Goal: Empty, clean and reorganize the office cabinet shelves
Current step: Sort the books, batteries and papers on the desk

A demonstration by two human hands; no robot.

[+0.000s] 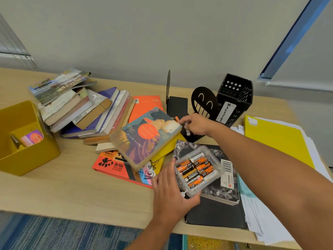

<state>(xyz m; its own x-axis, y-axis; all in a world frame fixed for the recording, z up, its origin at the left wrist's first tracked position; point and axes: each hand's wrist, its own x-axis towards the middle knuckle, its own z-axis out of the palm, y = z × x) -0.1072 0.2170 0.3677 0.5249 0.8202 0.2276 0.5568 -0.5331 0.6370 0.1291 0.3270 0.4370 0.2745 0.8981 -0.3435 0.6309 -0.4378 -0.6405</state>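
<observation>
A clear plastic box of several orange and black batteries sits on a black patterned book near the desk's front. My left hand grips the box at its near left corner. My right hand reaches past it to the black smiley bookend and holds a small white battery. An orange battery lies by its fingertips. A teal paperback lies tilted on other books between the two hands.
A slumped pile of books and magazines fills the left middle of the wooden desk. A yellow bin stands far left. A black magazine holder stands at the back, a yellow folder on papers at the right.
</observation>
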